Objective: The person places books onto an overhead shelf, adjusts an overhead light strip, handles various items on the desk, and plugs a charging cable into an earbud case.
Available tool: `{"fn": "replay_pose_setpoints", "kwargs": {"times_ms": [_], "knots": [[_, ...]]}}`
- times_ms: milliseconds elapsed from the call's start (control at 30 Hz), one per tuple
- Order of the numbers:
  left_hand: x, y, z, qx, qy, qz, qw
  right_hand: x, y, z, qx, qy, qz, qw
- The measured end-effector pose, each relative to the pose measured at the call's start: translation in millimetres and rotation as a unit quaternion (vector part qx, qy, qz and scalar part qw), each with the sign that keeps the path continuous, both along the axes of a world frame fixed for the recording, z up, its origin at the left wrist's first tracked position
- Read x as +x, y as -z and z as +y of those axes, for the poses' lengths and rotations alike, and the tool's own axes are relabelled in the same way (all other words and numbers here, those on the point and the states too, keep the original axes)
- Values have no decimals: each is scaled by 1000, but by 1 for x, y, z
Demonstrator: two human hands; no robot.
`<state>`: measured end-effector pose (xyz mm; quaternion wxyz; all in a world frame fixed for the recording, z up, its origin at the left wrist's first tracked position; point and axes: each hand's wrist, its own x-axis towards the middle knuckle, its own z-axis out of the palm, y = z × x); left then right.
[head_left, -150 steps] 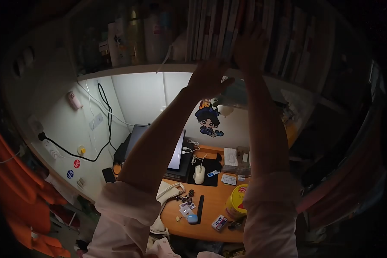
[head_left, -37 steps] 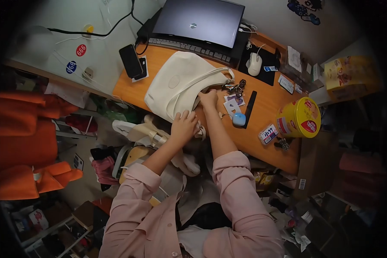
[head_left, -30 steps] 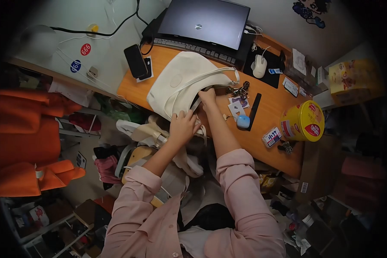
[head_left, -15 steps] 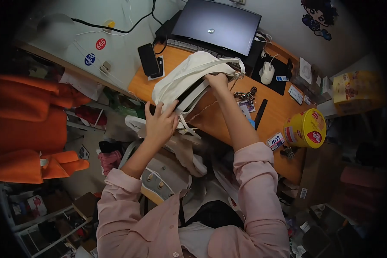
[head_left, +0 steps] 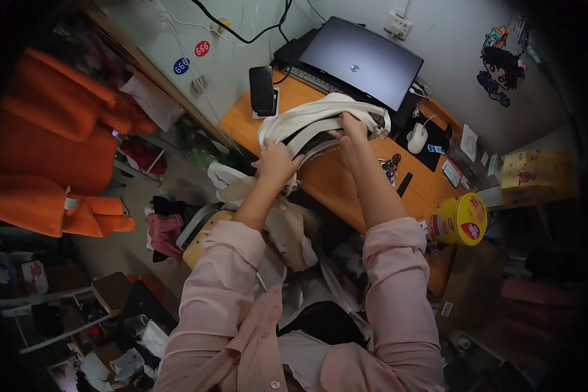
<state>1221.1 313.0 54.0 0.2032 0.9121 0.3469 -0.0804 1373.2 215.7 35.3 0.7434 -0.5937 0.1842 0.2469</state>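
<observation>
A white handbag (head_left: 294, 124) with a dark opening along its length lies over the desk, below the laptop. My left hand (head_left: 277, 163) is closed on its near left end, the fingers partly hidden by the bag. At the right end my right hand (head_left: 351, 130) grips the rim beside the opening, with some fingers out of sight inside or behind it. Metal fittings (head_left: 377, 130) show at the bag's right corner. Below my left hand hangs pale cloth or wrapping (head_left: 287, 228) that I cannot make out clearly.
On the wooden desk (head_left: 330, 189) are a laptop (head_left: 362, 62), a phone on a stand (head_left: 262, 90), a white mouse (head_left: 417, 137), keys (head_left: 391, 167) and a yellow tub (head_left: 460, 219) near the right edge. Orange chairs (head_left: 59, 144) stand at left.
My left hand has gone from spread fingers to a closed hold on the bag. The bag looks flatter and its strap has shifted. The head view has turned, so the scene sits differently.
</observation>
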Motion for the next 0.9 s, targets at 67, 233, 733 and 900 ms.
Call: {"fn": "replay_pose_setpoints", "kwargs": {"times_ms": [67,233,733,900], "knots": [[-10,8,7,10,-24,-56,998,-4,2,-8,7,-22,31,999],[-17,15,30,88,46,-83,992,-21,1,-20,45,7,142,989],[13,-7,31,105,138,-227,958,7,-40,-76,-670,-240,-560,425],[15,0,45,67,129,-277,950,26,-44,-44,-671,-256,-537,443]]}}
